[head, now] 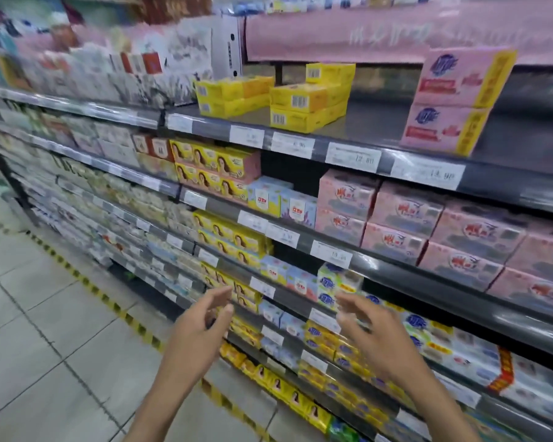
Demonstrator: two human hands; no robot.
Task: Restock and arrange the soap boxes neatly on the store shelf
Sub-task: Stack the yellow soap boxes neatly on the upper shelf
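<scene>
i am watching both hands hanging bare in front of the lower shelves. the left hand (pixel 197 336) is spreading its fingers loosely with nothing between them, and the right hand (pixel 377 336) is doing the same, palm turned inward, gripping nothing.

taking the yellow soap boxes (pixel 304 105) as my mark, both hands are sitting well below them. the left one is below and off to the left, the right one below and a little to the right. so the mark is lying up and forward from both, roughly between them, and i am judging the right hand to be slightly the nearer.

the yellow soap boxes are lying on the half-filled shelf (pixel 380 129) in two low clumps, with one box riding on top. their barcode ends are facing the aisle and their long axes are running back into the shelf, skewed a little against its front lip.

to the right of the mark, well apart, a stack of two pink soap boxes (pixel 454 100) is standing with its broad faces toward me, and the right hand is plainly the nearer to that.

i am reading the coming move as an upward reach, both hands rising past the shelf lips between. the picture is smearing toward its edges, so i am not trusting finer detail.
</scene>
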